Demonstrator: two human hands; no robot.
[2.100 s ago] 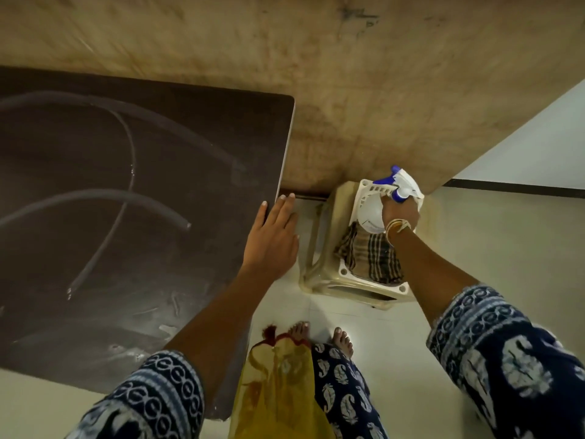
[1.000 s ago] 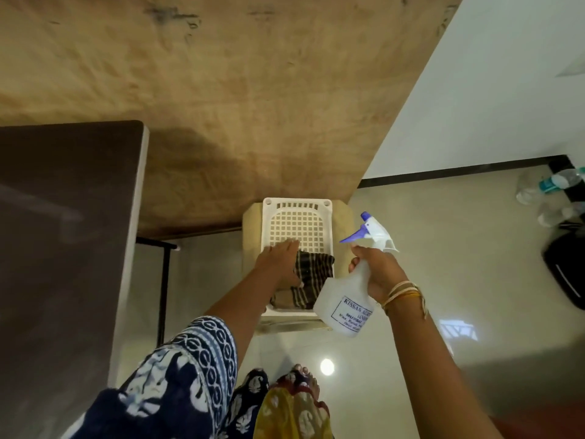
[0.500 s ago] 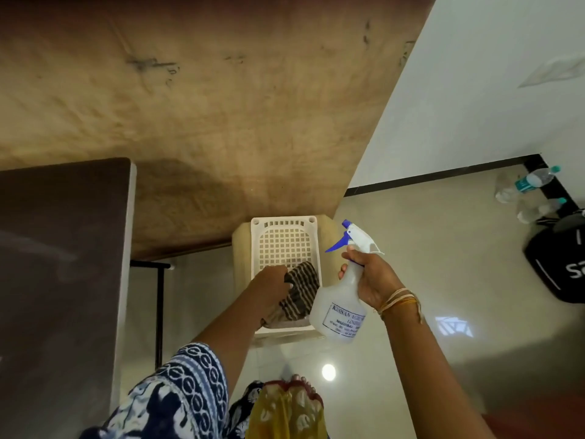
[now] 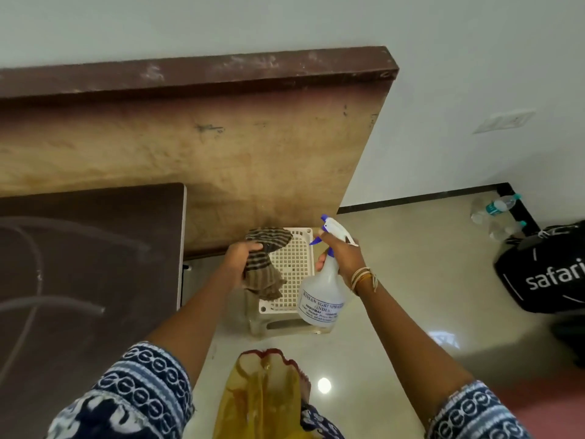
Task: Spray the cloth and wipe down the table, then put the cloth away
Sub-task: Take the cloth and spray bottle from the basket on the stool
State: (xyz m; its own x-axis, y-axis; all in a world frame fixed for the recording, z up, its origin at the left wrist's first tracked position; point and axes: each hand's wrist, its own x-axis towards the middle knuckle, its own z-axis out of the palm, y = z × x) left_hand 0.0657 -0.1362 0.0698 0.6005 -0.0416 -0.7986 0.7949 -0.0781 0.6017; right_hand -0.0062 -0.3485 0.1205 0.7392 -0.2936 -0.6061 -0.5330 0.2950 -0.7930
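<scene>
Cloth (image 4: 264, 267) lifted off basket (image 4: 292, 274) | my left grip (image 4: 242, 258) bunches it | right grip (image 4: 340, 258) wraps spray bottle (image 4: 323, 299), nozzle facing cloth

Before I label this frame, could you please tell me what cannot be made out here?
All in the head view:
- Spray bottle label: print too small and blurred.
- Right hand: trigger finger hidden behind the nozzle.
- Stool under the basket: mostly covered by it.
- Black bag: cut off by the right edge.

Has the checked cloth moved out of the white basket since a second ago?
Yes. The left hand grips the cloth and has lifted it off the basket floor, toward the basket's left side.
</scene>
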